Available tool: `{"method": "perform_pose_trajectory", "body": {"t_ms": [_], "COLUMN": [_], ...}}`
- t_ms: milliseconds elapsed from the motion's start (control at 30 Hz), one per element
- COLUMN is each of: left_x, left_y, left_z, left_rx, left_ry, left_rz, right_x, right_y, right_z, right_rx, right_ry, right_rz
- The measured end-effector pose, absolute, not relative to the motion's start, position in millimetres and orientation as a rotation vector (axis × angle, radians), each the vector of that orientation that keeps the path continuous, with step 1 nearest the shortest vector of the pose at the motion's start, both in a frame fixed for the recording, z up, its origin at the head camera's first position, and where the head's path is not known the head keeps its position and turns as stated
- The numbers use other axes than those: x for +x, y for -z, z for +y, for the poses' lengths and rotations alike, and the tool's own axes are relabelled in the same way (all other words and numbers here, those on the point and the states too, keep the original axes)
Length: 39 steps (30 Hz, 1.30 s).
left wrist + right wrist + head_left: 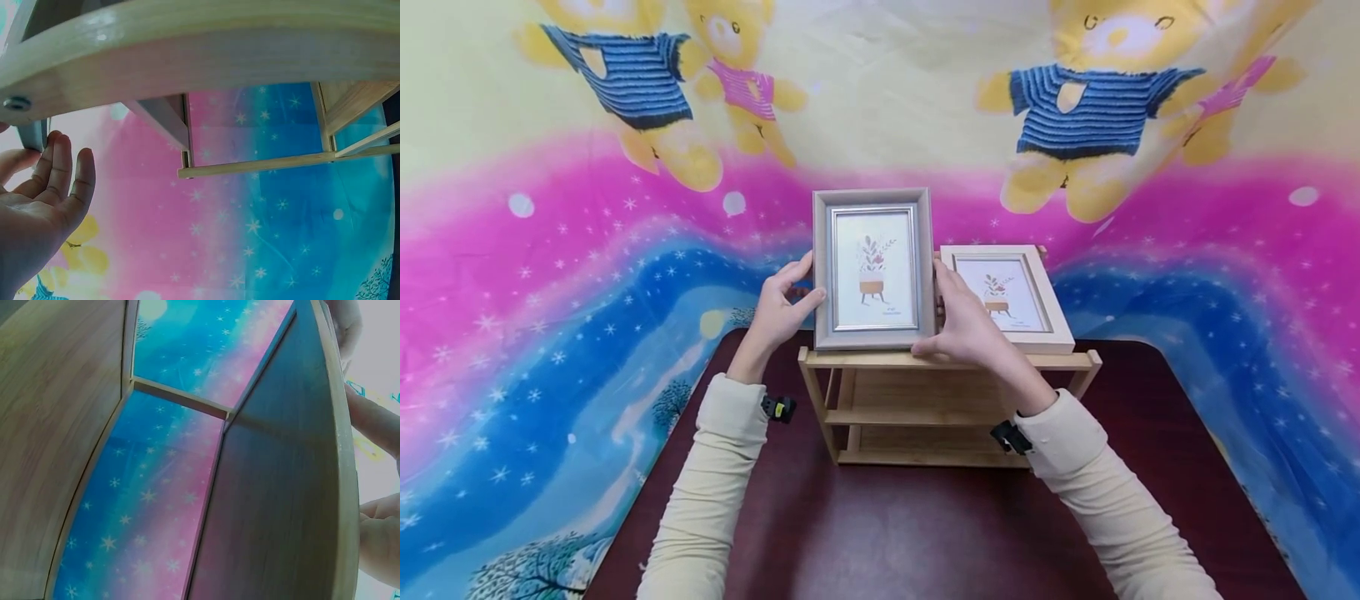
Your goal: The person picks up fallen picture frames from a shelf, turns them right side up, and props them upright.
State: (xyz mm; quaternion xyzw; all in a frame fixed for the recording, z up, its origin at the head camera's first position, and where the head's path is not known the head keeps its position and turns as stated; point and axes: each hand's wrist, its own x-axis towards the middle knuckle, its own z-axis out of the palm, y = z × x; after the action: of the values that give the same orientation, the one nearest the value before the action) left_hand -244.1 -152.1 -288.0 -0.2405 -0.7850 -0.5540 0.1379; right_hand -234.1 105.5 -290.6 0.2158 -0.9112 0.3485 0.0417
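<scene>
A grey picture frame [872, 267] with a silver inner border and a potted-plant print leans back slightly at the left end of the top of a wooden shelf rack [917, 417]. My left hand [782, 308] holds its left edge, thumb at the front and fingers behind. In the left wrist view, the grey frame's edge [32, 136] sits between the thumb and fingers of that hand [47, 194]. My right hand [966, 321] grips the lower right side, its thumb at the bottom corner. Beside it, a cream picture frame [1052, 308] with a similar print lies tilted back on the rack.
The rack has lower slatted levels and stands on a dark red table [910, 525]. Behind and around hangs a cloth backdrop [880, 108] printed with bears and snowflakes. The rack's wooden board [275, 487] fills much of the right wrist view.
</scene>
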Motion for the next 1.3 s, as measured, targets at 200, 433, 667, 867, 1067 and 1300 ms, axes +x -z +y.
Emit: {"method": "perform_pose_trajectory", "body": {"t_ms": [200,433,667,867,1067,1300], "left_x": [-243.1,-242.3,-253.7,-252.1,-235.4,-235.7], "left_y": [288.2,290.0,305.4,309.8,293.4,293.0], "left_z": [-151.1,-149.9,-152.7,-152.7,-145.0,-142.0], "left_rx": [-0.690,-0.673,-0.713,-0.777,-0.785,-0.800], "left_ry": [1.612,1.653,1.666,1.632,1.595,1.581], "left_rz": [-2.245,-2.208,-2.104,-2.024,-2.021,-1.969], "right_x": [-235.4,-235.0,-232.4,-231.4,-231.4,-232.7], "right_y": [293.4,291.6,287.9,290.4,293.5,297.5], "right_z": [107.8,110.5,115.2,118.2,118.5,118.7], "right_rx": [0.670,0.681,0.692,0.754,0.763,0.794], "right_ry": [-1.074,-1.296,-1.318,-1.253,-1.176,-1.202], "right_rz": [-2.759,-2.761,-2.753,-2.732,-2.679,-2.577]}}
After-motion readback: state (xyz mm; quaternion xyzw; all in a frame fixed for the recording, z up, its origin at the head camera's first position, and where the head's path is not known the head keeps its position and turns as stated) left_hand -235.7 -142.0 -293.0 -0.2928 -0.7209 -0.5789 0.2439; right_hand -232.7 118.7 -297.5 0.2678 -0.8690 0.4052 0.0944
